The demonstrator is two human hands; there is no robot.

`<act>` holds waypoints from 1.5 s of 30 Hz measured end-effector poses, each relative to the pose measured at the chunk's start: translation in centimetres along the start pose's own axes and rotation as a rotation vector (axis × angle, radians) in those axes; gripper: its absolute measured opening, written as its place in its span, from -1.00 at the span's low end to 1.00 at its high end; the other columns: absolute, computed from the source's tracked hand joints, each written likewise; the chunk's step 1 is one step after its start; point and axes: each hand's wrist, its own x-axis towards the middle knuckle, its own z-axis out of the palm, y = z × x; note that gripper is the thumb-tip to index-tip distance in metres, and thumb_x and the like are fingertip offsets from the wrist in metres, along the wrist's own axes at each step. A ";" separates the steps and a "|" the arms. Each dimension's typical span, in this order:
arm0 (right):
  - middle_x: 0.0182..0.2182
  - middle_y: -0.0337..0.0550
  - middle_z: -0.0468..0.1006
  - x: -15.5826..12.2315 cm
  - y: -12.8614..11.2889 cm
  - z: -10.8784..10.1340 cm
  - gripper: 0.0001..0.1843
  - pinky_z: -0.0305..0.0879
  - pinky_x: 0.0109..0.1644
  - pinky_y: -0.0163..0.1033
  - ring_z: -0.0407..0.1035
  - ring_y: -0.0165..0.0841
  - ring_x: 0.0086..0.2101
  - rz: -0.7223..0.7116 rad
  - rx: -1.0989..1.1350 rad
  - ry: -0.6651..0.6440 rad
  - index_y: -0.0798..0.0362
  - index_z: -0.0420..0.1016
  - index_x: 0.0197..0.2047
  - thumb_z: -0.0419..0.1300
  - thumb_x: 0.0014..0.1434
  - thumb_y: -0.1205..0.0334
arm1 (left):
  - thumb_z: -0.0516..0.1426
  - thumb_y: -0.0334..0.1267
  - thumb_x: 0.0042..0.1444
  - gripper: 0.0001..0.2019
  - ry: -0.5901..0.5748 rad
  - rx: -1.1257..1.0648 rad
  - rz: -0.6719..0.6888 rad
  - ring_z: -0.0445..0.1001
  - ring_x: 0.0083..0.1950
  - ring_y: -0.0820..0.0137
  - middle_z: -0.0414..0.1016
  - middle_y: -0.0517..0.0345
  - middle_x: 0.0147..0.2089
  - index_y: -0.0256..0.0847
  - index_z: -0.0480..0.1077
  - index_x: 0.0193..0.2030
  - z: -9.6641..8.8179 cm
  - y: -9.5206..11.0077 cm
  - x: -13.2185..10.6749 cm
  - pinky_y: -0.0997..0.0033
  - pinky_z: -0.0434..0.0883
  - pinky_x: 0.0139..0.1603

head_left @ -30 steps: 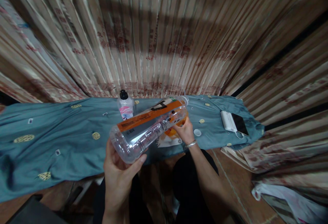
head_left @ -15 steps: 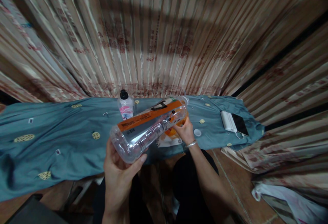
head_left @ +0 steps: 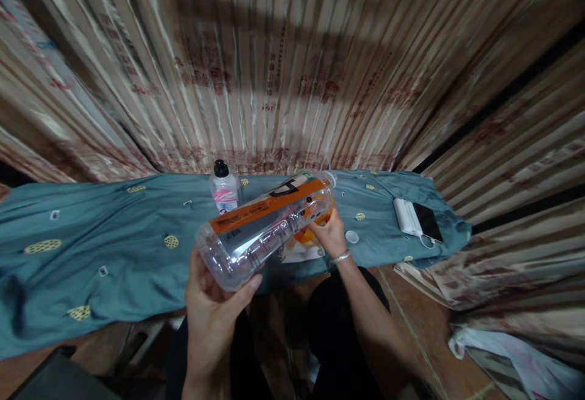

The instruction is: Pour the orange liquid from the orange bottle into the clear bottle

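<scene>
Clear bottle [head_left: 269, 223] was held tilted, base clasped by left hand [head_left: 214, 308], fingers curled; partly hidden orange item [head_left: 305, 237] was gripped by right hand [head_left: 331, 233] near bottle's shoulder.

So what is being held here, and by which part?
The left grip holds the orange-labelled clear plastic bottle by its base; for the right grip, partly hidden, it cannot be told.

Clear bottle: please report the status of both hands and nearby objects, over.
Left hand gripping clear bottle, slanted, by its base end. Right hand near neck end, grip partly hidden. Black-capped bottle beyond, partly covered from view.
</scene>
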 end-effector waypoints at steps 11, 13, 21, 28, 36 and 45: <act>-0.15 -0.04 0.74 -0.1 -0.5 -0.1 -0.25 0.58 -0.05 0.01 0.65 -0.02 -0.16 0.023 -0.004 -0.002 -0.03 0.44 -0.01 0.52 -0.20 -0.20 | 0.58 -0.27 -0.29 -0.11 0.016 0.034 -0.022 0.67 0.09 0.07 0.62 -0.05 0.17 -0.11 0.48 0.28 0.1 0.1 0.0 0.13 0.64 0.09; -0.16 -0.05 0.74 -0.1 -0.4 -0.1 -0.26 0.58 -0.08 -0.01 0.65 -0.02 -0.16 0.017 -0.006 -0.001 -0.03 0.44 -0.02 0.52 -0.20 -0.20 | 0.58 -0.27 -0.30 -0.10 0.012 0.033 -0.029 0.67 0.10 0.04 0.62 -0.05 0.16 -0.12 0.48 0.28 0.2 0.2 0.0 0.09 0.63 0.11; -0.15 -0.05 0.74 -0.1 -0.4 -0.1 -0.28 0.57 -0.07 -0.02 0.65 -0.04 -0.16 0.010 -0.013 0.003 -0.04 0.43 -0.03 0.52 -0.18 -0.18 | 0.58 -0.29 -0.31 -0.12 0.012 0.020 -0.047 0.69 0.03 0.12 0.64 0.00 0.12 -0.12 0.48 0.25 0.3 0.5 -0.1 0.24 0.65 0.02; -0.15 -0.05 0.74 -0.1 -0.6 -0.2 -0.27 0.57 -0.08 -0.01 0.65 -0.02 -0.14 0.006 -0.016 0.005 -0.04 0.44 -0.02 0.51 -0.18 -0.21 | 0.58 -0.34 -0.29 -0.13 0.010 0.009 -0.027 0.69 0.04 0.16 0.63 0.01 0.14 -0.09 0.49 0.26 0.2 0.3 -0.1 0.28 0.65 0.02; -0.19 -0.06 0.74 -0.2 -0.7 -0.2 -0.29 0.57 -0.12 -0.03 0.65 -0.03 -0.17 0.009 -0.020 0.008 -0.04 0.44 -0.04 0.51 -0.18 -0.20 | 0.58 -0.34 -0.30 -0.13 0.014 0.010 -0.030 0.68 0.07 0.10 0.62 -0.03 0.16 -0.12 0.49 0.25 0.2 0.3 -0.1 0.20 0.65 0.03; -0.18 -0.10 0.74 -0.1 -0.6 -0.2 -0.31 0.58 -0.12 -0.04 0.65 -0.05 -0.18 -0.024 -0.029 0.013 -0.07 0.44 -0.04 0.51 -0.17 -0.19 | 0.58 -0.33 -0.30 -0.15 0.008 0.012 -0.025 0.69 0.04 0.14 0.63 0.02 0.12 -0.09 0.49 0.23 0.1 0.5 -0.2 0.24 0.65 0.03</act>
